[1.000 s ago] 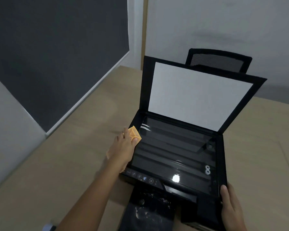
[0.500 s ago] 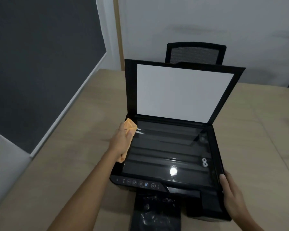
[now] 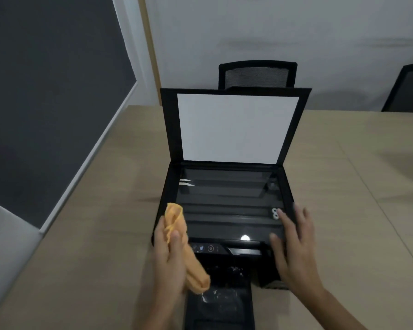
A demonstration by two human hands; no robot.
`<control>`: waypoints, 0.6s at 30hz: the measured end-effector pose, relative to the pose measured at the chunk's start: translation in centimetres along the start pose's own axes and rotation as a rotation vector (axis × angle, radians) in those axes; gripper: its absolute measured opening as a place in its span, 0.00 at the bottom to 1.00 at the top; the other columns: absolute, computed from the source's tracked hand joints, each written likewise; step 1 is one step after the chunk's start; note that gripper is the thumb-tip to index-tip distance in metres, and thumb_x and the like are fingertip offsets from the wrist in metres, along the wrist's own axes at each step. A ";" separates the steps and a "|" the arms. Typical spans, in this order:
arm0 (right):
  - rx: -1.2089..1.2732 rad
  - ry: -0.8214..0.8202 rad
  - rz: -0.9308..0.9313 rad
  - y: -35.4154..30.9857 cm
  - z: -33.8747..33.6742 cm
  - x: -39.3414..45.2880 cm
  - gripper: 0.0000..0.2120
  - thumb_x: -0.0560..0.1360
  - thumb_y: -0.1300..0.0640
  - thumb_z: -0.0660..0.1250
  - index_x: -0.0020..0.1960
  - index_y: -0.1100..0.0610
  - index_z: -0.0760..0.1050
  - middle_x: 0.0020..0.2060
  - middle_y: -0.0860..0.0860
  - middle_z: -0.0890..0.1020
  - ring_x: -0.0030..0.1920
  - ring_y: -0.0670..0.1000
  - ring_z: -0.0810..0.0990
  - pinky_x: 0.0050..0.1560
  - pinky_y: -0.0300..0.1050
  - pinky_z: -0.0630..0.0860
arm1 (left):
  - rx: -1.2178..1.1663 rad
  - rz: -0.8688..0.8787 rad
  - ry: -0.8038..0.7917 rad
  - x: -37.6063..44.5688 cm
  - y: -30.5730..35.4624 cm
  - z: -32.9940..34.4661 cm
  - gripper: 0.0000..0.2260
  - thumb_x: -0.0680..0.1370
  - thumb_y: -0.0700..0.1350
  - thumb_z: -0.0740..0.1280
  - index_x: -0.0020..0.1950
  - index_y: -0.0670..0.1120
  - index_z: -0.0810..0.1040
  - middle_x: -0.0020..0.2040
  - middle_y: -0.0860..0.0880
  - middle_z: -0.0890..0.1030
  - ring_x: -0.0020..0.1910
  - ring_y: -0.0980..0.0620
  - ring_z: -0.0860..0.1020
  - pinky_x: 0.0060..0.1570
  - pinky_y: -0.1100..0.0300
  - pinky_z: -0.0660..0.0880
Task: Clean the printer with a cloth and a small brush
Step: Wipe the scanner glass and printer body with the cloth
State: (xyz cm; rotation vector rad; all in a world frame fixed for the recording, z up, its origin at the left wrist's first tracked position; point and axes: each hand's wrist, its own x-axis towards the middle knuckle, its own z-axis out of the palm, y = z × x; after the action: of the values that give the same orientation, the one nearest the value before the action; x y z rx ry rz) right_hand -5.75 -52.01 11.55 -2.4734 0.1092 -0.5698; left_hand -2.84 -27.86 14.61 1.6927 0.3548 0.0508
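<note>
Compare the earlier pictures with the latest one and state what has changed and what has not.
The left hand, gripping the orange cloth, came back from the far left corner of the scanner glass to the printer's front left corner. The right hand left the front right corner and now lies open over the glass's right side. The lid stays raised; the cloth stays in the left grip.

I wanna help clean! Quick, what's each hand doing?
Left hand: closed, holding the orange cloth.
Right hand: open, fingers spread over the printer, holding nothing.

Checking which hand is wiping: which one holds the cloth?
The left hand grips the orange cloth; the right hand is empty, fingers spread over the black printer.
</note>
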 end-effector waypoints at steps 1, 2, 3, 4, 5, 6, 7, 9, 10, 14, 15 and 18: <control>0.216 -0.112 0.024 -2.8 -0.1 -0.7 0.24 0.78 0.46 0.56 0.73 0.50 0.62 0.76 0.50 0.58 0.77 0.50 0.52 0.75 0.47 0.53 | -0.153 -0.090 -0.101 -1.3 0.7 1.6 0.19 0.80 0.54 0.58 0.71 0.57 0.65 0.66 0.56 0.73 0.61 0.55 0.75 0.60 0.57 0.70; 0.436 -0.246 0.071 -5.2 -0.2 -1.2 0.24 0.79 0.45 0.56 0.74 0.47 0.60 0.75 0.45 0.60 0.76 0.44 0.56 0.74 0.43 0.57 | -0.281 -0.159 -0.231 -2.7 1.5 3.0 0.21 0.78 0.61 0.57 0.71 0.60 0.66 0.68 0.56 0.73 0.64 0.56 0.74 0.62 0.56 0.70; 0.657 -0.369 0.150 -6.8 -0.1 -1.6 0.23 0.80 0.45 0.57 0.74 0.46 0.59 0.72 0.41 0.66 0.73 0.42 0.62 0.71 0.41 0.63 | -0.351 -0.219 -0.366 -3.9 2.0 4.2 0.26 0.75 0.67 0.53 0.71 0.61 0.65 0.71 0.56 0.71 0.67 0.57 0.72 0.65 0.55 0.69; 0.846 -0.457 0.240 -7.7 0.2 -1.9 0.21 0.80 0.48 0.58 0.72 0.45 0.61 0.67 0.40 0.73 0.67 0.42 0.71 0.65 0.40 0.70 | -0.340 -0.249 -0.469 -4.9 2.4 4.9 0.32 0.71 0.72 0.48 0.72 0.63 0.62 0.74 0.57 0.65 0.71 0.57 0.66 0.69 0.53 0.65; 0.937 -0.463 0.316 -7.9 0.9 -2.0 0.19 0.80 0.52 0.59 0.70 0.45 0.64 0.61 0.44 0.78 0.60 0.44 0.78 0.58 0.40 0.75 | -0.278 -0.243 -0.500 -5.3 2.1 5.1 0.37 0.67 0.76 0.45 0.73 0.64 0.58 0.76 0.61 0.55 0.74 0.59 0.58 0.74 0.50 0.57; 0.909 -0.413 0.342 -8.1 1.4 -1.6 0.17 0.80 0.55 0.60 0.68 0.44 0.66 0.55 0.47 0.81 0.53 0.46 0.81 0.52 0.41 0.78 | -0.203 -0.197 -0.440 -5.1 1.4 4.8 0.41 0.63 0.79 0.42 0.74 0.66 0.54 0.75 0.65 0.47 0.74 0.61 0.50 0.76 0.50 0.49; 0.761 -0.337 0.294 -8.2 1.9 -1.1 0.17 0.80 0.57 0.60 0.67 0.43 0.67 0.53 0.48 0.81 0.49 0.46 0.81 0.49 0.42 0.78 | -0.155 -0.145 -0.323 -4.4 0.9 4.0 0.43 0.61 0.80 0.41 0.74 0.66 0.51 0.75 0.64 0.43 0.75 0.61 0.45 0.75 0.53 0.44; 0.471 -0.271 0.094 -8.2 3.9 -0.1 0.20 0.80 0.58 0.59 0.69 0.45 0.66 0.59 0.47 0.77 0.54 0.44 0.77 0.53 0.43 0.76 | -0.145 -0.144 -0.005 -1.6 -0.2 2.1 0.46 0.62 0.81 0.44 0.76 0.61 0.53 0.79 0.57 0.45 0.77 0.57 0.44 0.73 0.56 0.42; 0.355 -0.304 -0.028 -8.5 5.4 0.3 0.21 0.79 0.57 0.58 0.71 0.47 0.64 0.66 0.50 0.72 0.60 0.47 0.74 0.58 0.46 0.75 | -0.125 -0.145 0.128 -0.2 -0.5 1.0 0.43 0.67 0.77 0.45 0.77 0.55 0.55 0.79 0.52 0.49 0.78 0.54 0.46 0.75 0.54 0.43; -0.276 -0.551 -0.466 -9.4 10.3 -0.5 0.26 0.77 0.51 0.62 0.73 0.51 0.61 0.76 0.55 0.60 0.75 0.58 0.56 0.69 0.62 0.65 | 0.277 -0.058 0.321 4.3 -2.0 -1.7 0.25 0.83 0.53 0.44 0.76 0.42 0.57 0.79 0.43 0.49 0.78 0.47 0.45 0.74 0.42 0.44; -0.317 -0.538 -0.484 -8.8 10.5 -0.6 0.27 0.75 0.50 0.64 0.72 0.51 0.64 0.75 0.54 0.64 0.75 0.57 0.57 0.68 0.63 0.66 | 0.373 -0.040 0.310 5.3 -2.6 -1.8 0.25 0.83 0.53 0.44 0.76 0.42 0.57 0.79 0.42 0.48 0.78 0.46 0.45 0.73 0.40 0.44; -0.391 -0.457 -0.458 -5.0 8.0 -0.3 0.24 0.73 0.54 0.61 0.69 0.52 0.68 0.72 0.53 0.69 0.74 0.58 0.59 0.72 0.64 0.57 | 0.589 -0.019 0.236 7.6 -3.9 -0.9 0.26 0.82 0.55 0.43 0.77 0.44 0.56 0.79 0.42 0.47 0.78 0.46 0.43 0.72 0.38 0.43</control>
State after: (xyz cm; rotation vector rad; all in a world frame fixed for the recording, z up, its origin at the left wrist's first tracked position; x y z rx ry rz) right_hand -2.85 -43.59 8.42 -2.9621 -0.5899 -0.1510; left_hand 3.33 -24.62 9.63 2.2725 0.6045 0.1437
